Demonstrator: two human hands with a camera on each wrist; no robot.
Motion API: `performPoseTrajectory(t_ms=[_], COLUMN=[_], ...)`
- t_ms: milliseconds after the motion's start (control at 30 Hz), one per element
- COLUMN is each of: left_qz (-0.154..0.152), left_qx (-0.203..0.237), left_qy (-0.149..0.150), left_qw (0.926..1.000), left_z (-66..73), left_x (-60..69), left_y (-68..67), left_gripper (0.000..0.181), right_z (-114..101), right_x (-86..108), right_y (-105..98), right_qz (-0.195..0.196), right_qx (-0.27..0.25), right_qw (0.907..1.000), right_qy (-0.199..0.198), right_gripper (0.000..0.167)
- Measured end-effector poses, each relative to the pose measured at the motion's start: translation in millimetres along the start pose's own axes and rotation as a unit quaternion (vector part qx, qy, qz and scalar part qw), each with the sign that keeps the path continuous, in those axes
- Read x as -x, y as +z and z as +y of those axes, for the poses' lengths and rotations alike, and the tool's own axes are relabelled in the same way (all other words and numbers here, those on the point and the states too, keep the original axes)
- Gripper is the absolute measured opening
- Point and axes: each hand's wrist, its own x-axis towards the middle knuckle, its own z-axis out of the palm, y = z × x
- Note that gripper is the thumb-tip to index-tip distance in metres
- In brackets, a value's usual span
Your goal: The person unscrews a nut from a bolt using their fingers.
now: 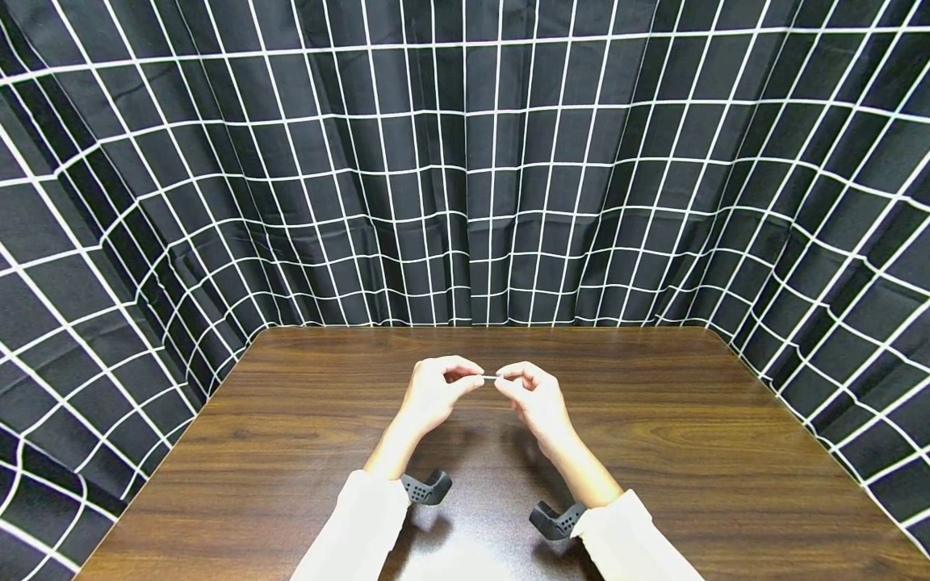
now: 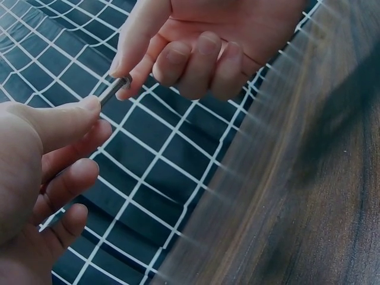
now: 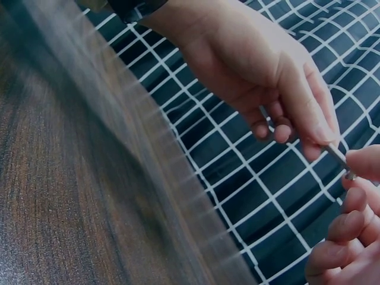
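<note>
A thin metal screw (image 2: 111,93) with a threaded shaft spans the short gap between the two hands, above the table. My left hand (image 1: 433,390) pinches one end of it between thumb and index finger. At the other end, my right hand (image 1: 536,400) grips the wider tip, which looks like a head, with thumb and index finger. In the right wrist view the screw (image 3: 336,155) slants between both sets of fingertips, its ends partly covered. The remaining fingers of both hands are loosely curled.
Below the hands lies a brown wood-grain table (image 1: 327,403). A black curtain with a white grid (image 1: 465,202) surrounds its back and sides. Dark wrist mounts (image 1: 429,488) sit at the cuffs of white sleeves (image 1: 359,524).
</note>
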Motion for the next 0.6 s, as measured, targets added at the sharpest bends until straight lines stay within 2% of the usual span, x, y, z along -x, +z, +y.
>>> performPoseTrajectory(t_ms=[600], left_qz=[0.003], left_qx=[0.009], left_qy=[-0.012], left_qw=[0.9999], left_z=[-0.8], left_x=[-0.9], left_y=[0.3], left_gripper=[0.007], right_z=[2.4], right_x=[-1.4], right_y=[-1.3], right_qz=[-0.024], right_qx=[0.011], right_qw=[0.9988], right_qy=[-0.042], right_gripper=[0.026])
